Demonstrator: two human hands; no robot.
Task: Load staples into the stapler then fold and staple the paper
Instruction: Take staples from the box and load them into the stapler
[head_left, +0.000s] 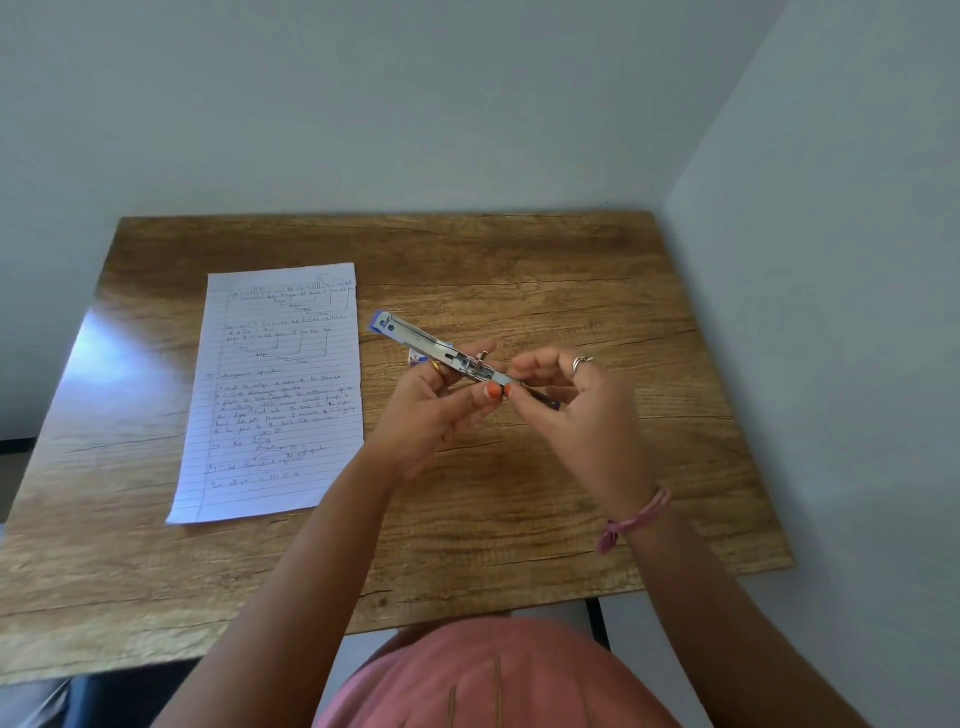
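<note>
My left thumb and fingertips (491, 391) pinch the near part of the stapler (441, 352), orange nails showing right at its metal channel, and my left hand (436, 410) cradles the body from below, closed around it. My right hand (566, 400) meets it from the other side, thumb and forefinger closed on the stapler's near end, where a dark blue tip pokes out under my fingers; I cannot tell whether a strip of staples sits between them. I see a ring on one right finger and a pink band (631, 519) at that wrist. The stapler is held above the table (545, 260), swung open with its silver staple track facing up, its far end pointing away and to the left toward the paper (280, 395). A small blue-and-white box (415, 357) peeks out just behind my left hand. The lined, handwritten sheet lies flat and unfolded on the wooden top, left of both hands and apart from them.
</note>
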